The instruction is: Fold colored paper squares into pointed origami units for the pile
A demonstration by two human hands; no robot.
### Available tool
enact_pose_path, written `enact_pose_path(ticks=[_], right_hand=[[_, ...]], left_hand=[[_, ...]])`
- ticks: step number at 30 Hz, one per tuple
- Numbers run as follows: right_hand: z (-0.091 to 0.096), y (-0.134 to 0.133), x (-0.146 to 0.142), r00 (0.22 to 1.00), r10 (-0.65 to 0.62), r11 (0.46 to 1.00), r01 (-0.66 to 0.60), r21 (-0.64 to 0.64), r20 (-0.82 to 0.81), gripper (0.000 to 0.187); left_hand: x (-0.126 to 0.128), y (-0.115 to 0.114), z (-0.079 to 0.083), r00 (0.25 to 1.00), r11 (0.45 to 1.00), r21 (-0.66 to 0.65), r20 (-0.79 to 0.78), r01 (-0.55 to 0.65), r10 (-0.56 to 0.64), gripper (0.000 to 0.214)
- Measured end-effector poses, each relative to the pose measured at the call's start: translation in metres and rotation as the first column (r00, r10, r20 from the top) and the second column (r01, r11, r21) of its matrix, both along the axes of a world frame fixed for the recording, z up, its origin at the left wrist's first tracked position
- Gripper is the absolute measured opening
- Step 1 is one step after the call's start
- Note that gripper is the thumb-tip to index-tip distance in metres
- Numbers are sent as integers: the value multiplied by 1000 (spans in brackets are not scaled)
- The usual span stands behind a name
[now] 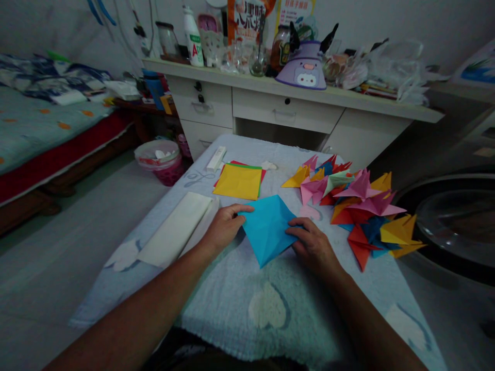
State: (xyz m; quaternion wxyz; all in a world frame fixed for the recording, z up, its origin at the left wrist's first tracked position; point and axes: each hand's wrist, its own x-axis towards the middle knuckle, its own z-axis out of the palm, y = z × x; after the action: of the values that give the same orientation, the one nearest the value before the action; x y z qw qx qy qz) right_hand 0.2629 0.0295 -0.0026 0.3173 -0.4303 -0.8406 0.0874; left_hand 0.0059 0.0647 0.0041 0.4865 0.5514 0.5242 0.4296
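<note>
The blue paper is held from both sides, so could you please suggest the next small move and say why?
I would probably bring two sides of the blue paper together along its visible creases, since the left hand and right hand pinch it on opposite sides and it is opened out.

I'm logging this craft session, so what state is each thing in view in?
Blue paper: creased, mostly opened out.
Left grip: closed on the blue paper's left corner.
Right grip: closed on its right side.
Yellow sheet: flat, topmost in its stack.
Paper shapes: folded, clustered together.
Middle drawer: shut.
Pink bin: open-topped, things inside.
White bottle: upright, capped.
Tablecloth: spread out.
</note>
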Motion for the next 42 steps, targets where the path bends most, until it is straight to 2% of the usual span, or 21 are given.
enact_pose_path(ticks=[6, 10, 14, 19, 24, 27, 30, 35, 38, 42], right_hand=[[-1, 2, 4, 995, -19, 1000, 17, -18, -94, 30], [-1, 4, 8, 988, -42, 999, 39, -24, -147, 31], [3, 5, 11, 985, -59, 998, 56, -22, -162, 31], [2, 5, 13, 986, -49, 998, 41, -57, -158, 31], [-1, 6, 13, 995, -28, 988, 14, -151, -91, 29], [-1, 7, 13, 998, -13, 987, 4, -160, -57, 18], [-1, 8, 14, 1000, -11, 989, 8, -146, -24, 11], [-2, 9, 14, 998, -59, 986, 61, -156, 13, 11], [-2, 9, 12, 997, -75, 984, 74, -163, 3, 12], [-3, 9, 12, 997, -69, 985, 64, -162, -23, 11]], left_hand=[[-3, -1, 4, 992, 997, -78, 128, 17, -7, 39], [-7, -1, 0, 980, 989, -60, 154, 138, -127, 52], [-8, -2, -2, 977, 977, 21, 4, 212, -212, 53], [-6, -4, 4, 953, 961, 131, -215, 244, -213, 35], [-6, -5, 7, 870, 912, 251, -459, 323, -182, 2], [-6, -6, 6, 818, 905, 236, -548, 354, -178, 8], [-6, -6, 7, 787, 908, 196, -585, 372, -196, 12], [-6, -6, 10, 767, 908, 131, -590, 399, -252, 9], [-7, -3, 8, 771, 890, 115, -555, 441, -311, 25], [-8, 0, 2, 757, 875, 148, -580, 462, -301, 14]])
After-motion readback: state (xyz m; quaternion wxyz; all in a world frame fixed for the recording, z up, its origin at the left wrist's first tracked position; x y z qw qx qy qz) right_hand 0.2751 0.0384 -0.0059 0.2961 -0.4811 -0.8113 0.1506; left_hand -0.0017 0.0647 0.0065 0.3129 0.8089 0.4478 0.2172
